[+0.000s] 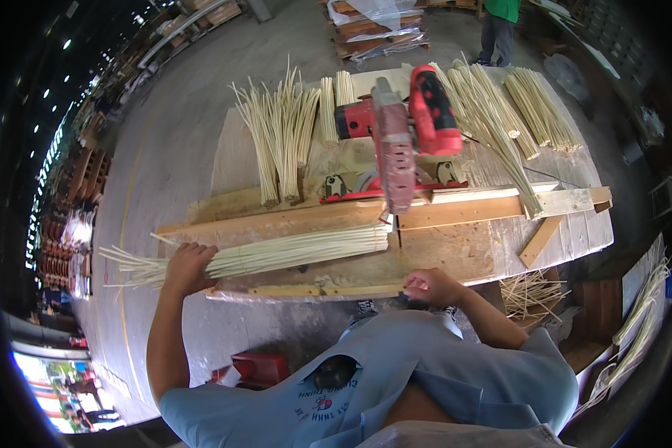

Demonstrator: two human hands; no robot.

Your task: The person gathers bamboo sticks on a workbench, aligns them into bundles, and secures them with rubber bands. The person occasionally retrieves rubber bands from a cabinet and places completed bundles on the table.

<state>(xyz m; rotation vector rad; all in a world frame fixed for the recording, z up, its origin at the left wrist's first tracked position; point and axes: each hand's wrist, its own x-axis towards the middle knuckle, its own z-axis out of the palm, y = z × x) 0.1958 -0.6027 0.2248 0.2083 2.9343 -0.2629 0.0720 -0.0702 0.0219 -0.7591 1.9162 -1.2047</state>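
Note:
A long bundle of thin pale cane sticks [299,254] lies along the near side of the worktable, against a wooden fence. My left hand [190,267] is closed around its loose left end, where the sticks fan out past the table. The bundle's even right end reaches the blade area of a red miter saw [396,142], whose blade guard and handle stand over the fence. By the table's front edge, close to my body, my right hand [431,287] has its fingers curled in, apart from the bundle, with nothing visible in them.
Upright-leaning cane bundles [280,142] rest left of the saw; more bundles [541,112] lie right. A wood strip [541,240] lies on the table's right side. Cane offcuts [530,295] fill a box below. Beyond the table stand a pallet stack [377,30] and a person [498,30].

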